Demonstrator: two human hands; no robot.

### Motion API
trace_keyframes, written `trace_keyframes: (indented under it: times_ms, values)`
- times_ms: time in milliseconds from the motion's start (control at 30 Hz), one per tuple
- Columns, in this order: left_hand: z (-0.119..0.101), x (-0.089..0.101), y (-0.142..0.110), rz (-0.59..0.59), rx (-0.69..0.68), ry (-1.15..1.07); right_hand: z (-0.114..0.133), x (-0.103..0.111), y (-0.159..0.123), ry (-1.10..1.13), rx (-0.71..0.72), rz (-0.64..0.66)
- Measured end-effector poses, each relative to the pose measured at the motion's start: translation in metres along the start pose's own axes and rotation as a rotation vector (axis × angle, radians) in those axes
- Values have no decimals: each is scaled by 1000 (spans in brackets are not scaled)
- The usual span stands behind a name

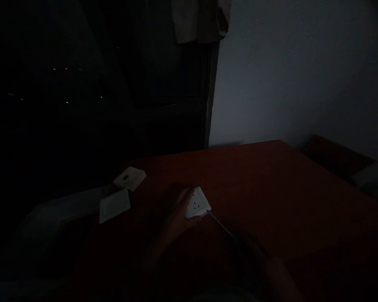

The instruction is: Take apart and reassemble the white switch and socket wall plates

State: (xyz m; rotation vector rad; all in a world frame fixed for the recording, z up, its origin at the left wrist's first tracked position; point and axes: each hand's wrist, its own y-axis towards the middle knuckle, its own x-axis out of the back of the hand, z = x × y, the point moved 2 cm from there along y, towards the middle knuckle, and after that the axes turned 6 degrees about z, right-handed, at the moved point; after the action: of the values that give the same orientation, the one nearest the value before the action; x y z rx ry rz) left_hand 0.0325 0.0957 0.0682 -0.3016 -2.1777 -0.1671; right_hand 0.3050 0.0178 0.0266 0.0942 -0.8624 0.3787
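Note:
A white wall socket (198, 202) with dark plug slots rests on the reddish-brown table (255, 180). My left hand (180, 212) grips it from the left, fingers on its far side and thumb along its near edge. The tip of a screwdriver (220, 224) touches the socket's near right corner. Its thin metal shaft slants down toward my right hand (258, 253), which is closed around the handle. Deep shadow hides most of the handle and the right fingers.
Toward the table's left edge lie a small white box (130, 178) with dark printing and a flat white panel (114, 205). A pale wall (286, 75) rises behind the table. Cloth (201, 21) hangs at the top, before a dark window with small lights.

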Motion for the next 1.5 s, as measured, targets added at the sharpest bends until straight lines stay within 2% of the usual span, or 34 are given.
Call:
trace_keyframes:
  times_ms: [167,500,733,900,1100,1367,1500]
  values:
    - [0,1,0,-34,-10,39,-1,-9,-5,-35,62,1]
    - [3,-1,1,-38,-50,18,-2,-22,-7,-117,57,-26]
    - [3,-2,3,-29,-42,-11,0,-21,-8,-161,127,-139]
    - [2,1,2,-34,-47,-23,4,-19,-9,-170,125,-119]
    - [0,3,2,-38,-49,-9,10,-19,-9,-214,159,-169]
    - [3,2,4,-62,-70,10,4,-28,-9,-205,40,-50]
    - [3,0,5,-42,-65,-22,23,-23,2,2,-35,-16]
